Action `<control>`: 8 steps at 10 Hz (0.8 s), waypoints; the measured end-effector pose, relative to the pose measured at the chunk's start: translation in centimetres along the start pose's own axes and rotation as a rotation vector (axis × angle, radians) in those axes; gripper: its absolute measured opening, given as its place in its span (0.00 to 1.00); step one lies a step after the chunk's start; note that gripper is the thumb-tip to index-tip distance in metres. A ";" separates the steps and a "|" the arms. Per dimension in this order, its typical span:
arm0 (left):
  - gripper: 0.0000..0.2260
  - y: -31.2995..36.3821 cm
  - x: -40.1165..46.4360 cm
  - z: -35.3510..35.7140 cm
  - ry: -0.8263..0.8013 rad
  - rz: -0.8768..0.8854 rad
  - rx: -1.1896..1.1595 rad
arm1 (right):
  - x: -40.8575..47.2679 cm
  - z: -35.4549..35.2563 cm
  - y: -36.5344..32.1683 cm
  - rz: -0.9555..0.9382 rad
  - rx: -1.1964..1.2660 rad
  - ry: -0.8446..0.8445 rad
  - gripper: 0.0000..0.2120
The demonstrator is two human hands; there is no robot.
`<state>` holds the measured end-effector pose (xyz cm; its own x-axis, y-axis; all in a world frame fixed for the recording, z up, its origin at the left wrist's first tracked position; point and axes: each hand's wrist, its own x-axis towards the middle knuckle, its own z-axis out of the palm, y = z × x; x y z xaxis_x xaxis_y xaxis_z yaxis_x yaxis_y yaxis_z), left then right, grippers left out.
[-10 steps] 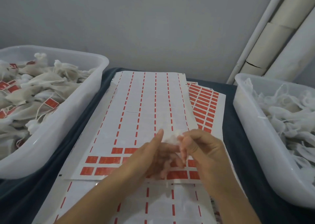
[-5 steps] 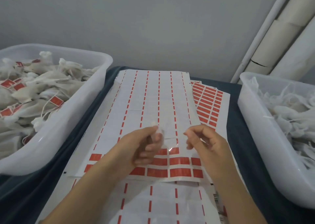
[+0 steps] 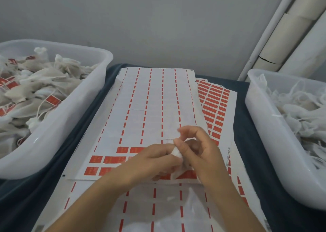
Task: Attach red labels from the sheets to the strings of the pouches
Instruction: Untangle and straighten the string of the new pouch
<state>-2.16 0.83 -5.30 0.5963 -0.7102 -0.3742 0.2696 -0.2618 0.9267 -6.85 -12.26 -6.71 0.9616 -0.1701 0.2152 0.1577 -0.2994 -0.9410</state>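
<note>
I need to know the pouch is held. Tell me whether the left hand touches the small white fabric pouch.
Touching. The head view shows the left hand pinching the small white fabric pouch at its fingertips, no gap between them.

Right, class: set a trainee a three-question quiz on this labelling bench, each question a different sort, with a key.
1. True or false: the translucent plastic tub on the left holds cloth pouches that already carry red labels.
2. Multiple choice: where on the top white label sheet do unpeeled red labels remain? A) far end B) near end C) all over
3. Fill in: the left hand pinches a small white ____ beside the right hand.

Key: 1 true; 2 B; 3 pouch.
</note>
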 end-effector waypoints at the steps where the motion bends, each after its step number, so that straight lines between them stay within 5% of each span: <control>1: 0.16 0.1 -0.3 -0.1 0.001 0.078 0.068 | 0.2 -0.4 -0.1 0.040 0.033 0.005 0.17; 3: 0.13 0.1 -0.5 -0.1 0.006 0.092 0.027 | 0.0 -0.6 0.1 -0.113 -0.164 -0.025 0.03; 4: 0.11 0.3 -0.7 -0.2 -0.005 0.072 -0.012 | 0.0 -0.7 0.0 -0.216 -0.282 -0.075 0.06; 8: 0.08 -0.1 -1.0 -0.6 -0.063 0.147 -0.110 | -0.1 -1.1 -0.5 -0.079 -0.095 -0.080 0.05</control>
<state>-2.28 1.95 -5.05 0.5877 -0.7760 -0.2290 0.2660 -0.0820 0.9605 -7.27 -13.11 -5.96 0.9625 -0.0685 0.2627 0.2152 -0.3970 -0.8922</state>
